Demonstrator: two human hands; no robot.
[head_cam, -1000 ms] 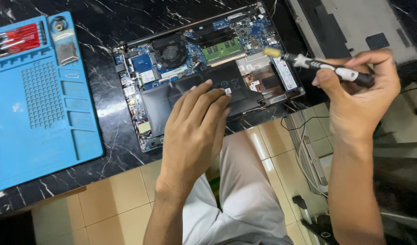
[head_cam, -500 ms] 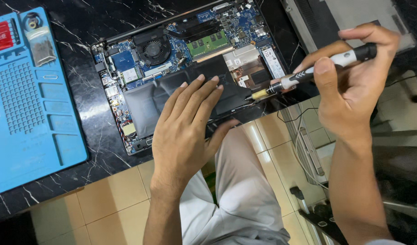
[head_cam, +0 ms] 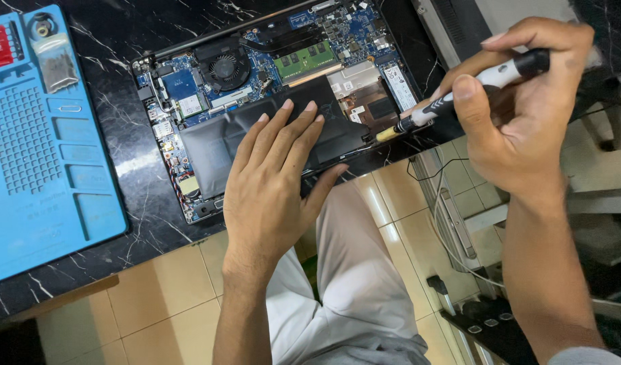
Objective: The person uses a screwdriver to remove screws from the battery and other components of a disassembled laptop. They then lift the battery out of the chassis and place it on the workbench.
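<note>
Head view: the right hand (head_cam: 520, 108) is curled around a slim screwdriver (head_cam: 469, 94), pinched between thumb and fingers; its black-and-white handle rises toward the upper right, and the yellowish tip is aimed down-left onto the lower right edge of the opened laptop (head_cam: 270, 101). The left hand (head_cam: 273, 179) is laid flat, fingers spread slightly, on the matte black battery (head_cam: 219, 142). Inside the shallow laptop shell a round fan (head_cam: 224, 67), a green memory stick (head_cam: 307, 59) and blue circuit boards are seen. The laptop is set on a black marble-patterned table (head_cam: 121, 40). At the left, a blue moulded mat (head_cam: 40, 155) with shallow compartments is laid, a red item held in its top corner.
</note>
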